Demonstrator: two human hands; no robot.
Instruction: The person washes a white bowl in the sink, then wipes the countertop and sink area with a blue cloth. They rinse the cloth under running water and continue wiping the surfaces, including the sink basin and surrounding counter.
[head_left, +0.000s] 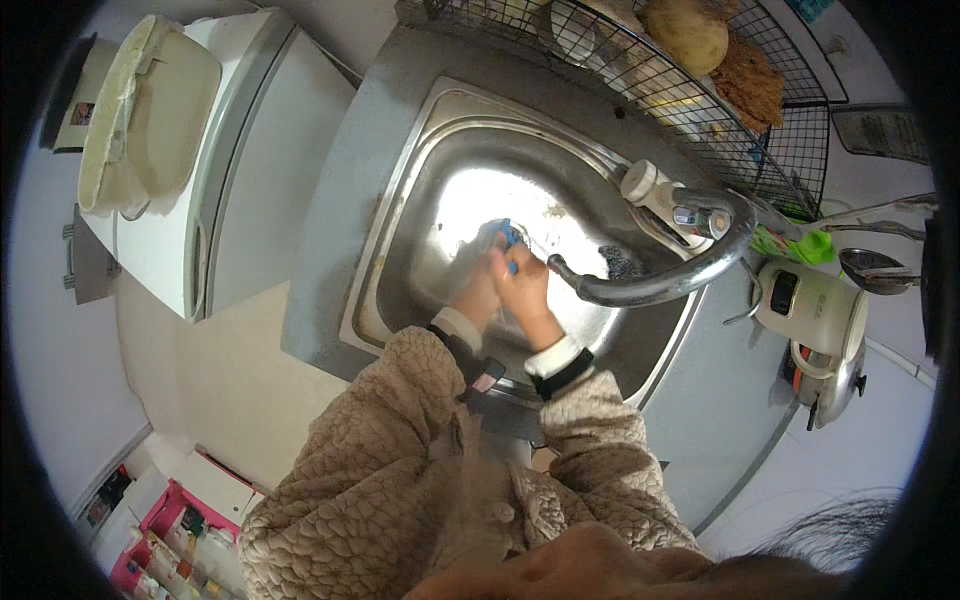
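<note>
Both hands are close together over a stainless steel sink (420, 247), beside the spout of a metal faucet (637, 291). A small blue cloth or similar item (508, 231) shows between them; its exact kind cannot be told. My right hand (525, 289) is closed around part of it, with a bit of blue showing at the fingers. My left hand (480, 289) is blurred and presses against the right; its fingers are partly hidden. A dark scouring pad (619, 262) lies in the sink to the right of the hands, near the faucet.
A black wire rack (675, 97) with food and packets stands behind the sink. On the right are a cream electric appliance (806, 307), a metal pot (829, 394) and hanging ladles (870, 266). At left, a white refrigerator (277, 165) carries a pale plastic tub (169, 120).
</note>
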